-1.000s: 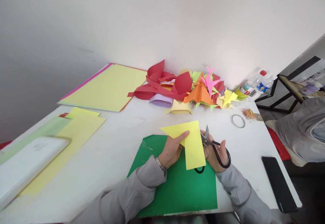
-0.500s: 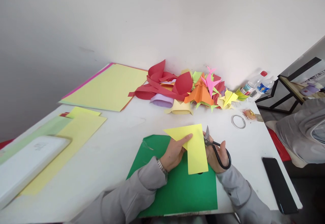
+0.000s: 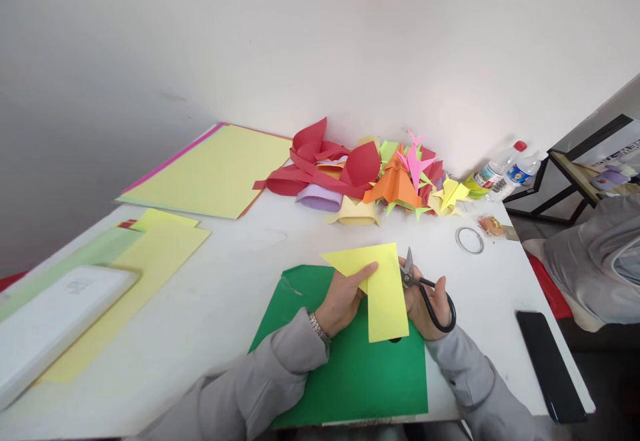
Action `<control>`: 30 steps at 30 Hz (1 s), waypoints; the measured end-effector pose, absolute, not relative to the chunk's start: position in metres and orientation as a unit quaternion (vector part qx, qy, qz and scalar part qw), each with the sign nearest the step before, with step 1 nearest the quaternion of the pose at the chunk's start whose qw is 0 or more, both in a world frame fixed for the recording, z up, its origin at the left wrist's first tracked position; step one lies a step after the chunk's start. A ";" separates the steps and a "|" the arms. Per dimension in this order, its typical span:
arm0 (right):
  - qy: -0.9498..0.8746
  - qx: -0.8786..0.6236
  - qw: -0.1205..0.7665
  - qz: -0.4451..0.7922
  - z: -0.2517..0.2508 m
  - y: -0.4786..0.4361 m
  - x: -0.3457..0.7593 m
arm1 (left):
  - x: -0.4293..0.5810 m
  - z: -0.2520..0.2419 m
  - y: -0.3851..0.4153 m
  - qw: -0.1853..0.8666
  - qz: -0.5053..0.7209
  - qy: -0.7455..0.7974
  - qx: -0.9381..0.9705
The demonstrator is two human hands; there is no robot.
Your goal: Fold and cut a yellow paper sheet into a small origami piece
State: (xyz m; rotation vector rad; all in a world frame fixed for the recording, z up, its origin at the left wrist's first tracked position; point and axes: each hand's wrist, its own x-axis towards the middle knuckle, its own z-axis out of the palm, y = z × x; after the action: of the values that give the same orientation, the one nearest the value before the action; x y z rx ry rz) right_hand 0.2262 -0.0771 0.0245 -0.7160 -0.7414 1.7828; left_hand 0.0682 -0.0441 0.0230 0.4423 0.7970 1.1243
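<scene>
My left hand (image 3: 343,301) pinches a folded yellow sheet of paper (image 3: 383,291), thumb on top, holding it just above a green sheet (image 3: 350,367) that lies flat on the white table (image 3: 240,274). My right hand (image 3: 425,304) grips black-handled scissors (image 3: 425,287) by their loops. The short blades point up beside the yellow sheet's right edge. Part of my right hand is hidden behind the yellow paper.
A heap of folded coloured paper shapes (image 3: 370,177) lies along the wall. Large yellow sheets (image 3: 210,174) and smaller ones (image 3: 145,254) lie to the left, with a white flat case (image 3: 55,314). A tape ring (image 3: 469,239), two bottles (image 3: 505,167) and a black phone (image 3: 547,361) are at the right.
The yellow sheet and both hands shifted slightly to the right and down, then lifted a touch. The scissors stayed at the paper's right edge.
</scene>
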 end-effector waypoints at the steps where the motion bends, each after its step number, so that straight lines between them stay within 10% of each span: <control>1: -0.310 -0.298 0.513 0.742 0.024 -0.077 0.227 | 0.068 0.023 -0.044 0.746 0.517 0.370 0.198; 30: -0.283 -0.329 0.511 0.742 0.033 -0.077 0.223 | 0.068 0.027 -0.046 0.759 0.495 0.348 0.239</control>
State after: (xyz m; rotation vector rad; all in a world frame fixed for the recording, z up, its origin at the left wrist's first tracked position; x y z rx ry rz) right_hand 0.2226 -0.0772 0.0331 -0.7924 -0.6816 1.7848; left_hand 0.0682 -0.0463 0.0270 0.5212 0.7577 1.0782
